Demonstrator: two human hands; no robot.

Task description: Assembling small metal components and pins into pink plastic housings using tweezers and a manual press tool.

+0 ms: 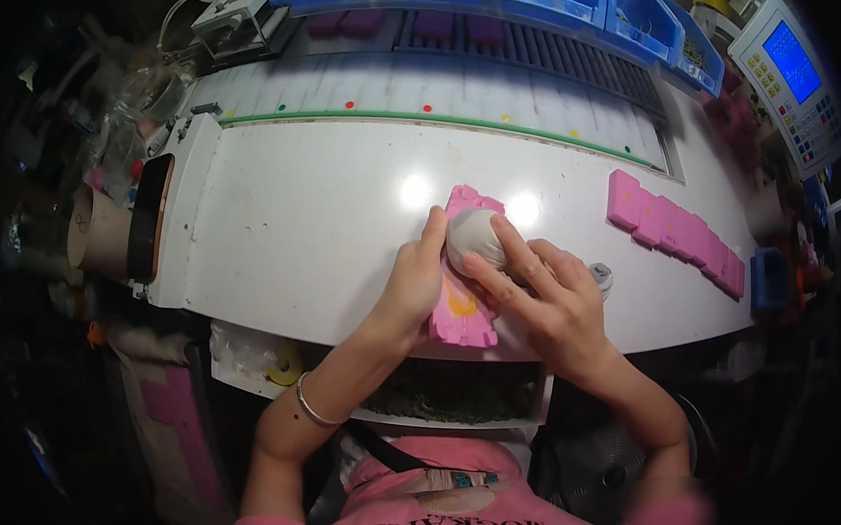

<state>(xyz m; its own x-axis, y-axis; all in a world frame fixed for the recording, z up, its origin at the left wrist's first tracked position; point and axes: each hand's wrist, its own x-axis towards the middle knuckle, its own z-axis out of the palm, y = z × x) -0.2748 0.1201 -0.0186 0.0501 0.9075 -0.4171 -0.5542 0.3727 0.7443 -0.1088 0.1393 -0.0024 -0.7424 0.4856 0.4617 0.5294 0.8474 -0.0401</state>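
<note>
A long pink rubber mould (462, 322) with notched ends and a yellowish mark lies along my left hand (410, 279), its fingers partly hidden behind it. My right hand (555, 301) grips a round, whitish cloth pouch (473, 239) between thumb and fingers. The pouch rests against the upper part of the mould's face. Both are over the white tabletop (300, 220), near its front edge. Beside my right hand sits a small grey object (602, 278), partly covered by that hand.
Several pink blocks (662, 220) form a slanting row on the right. Blue bins (545, 0) line the back, behind a green-edged strip (427, 119). A keypad machine (793, 77) stands back right. At left are a dark phone (150, 218) and a cardboard tube (100, 230); an open drawer (544, 399) lies below.
</note>
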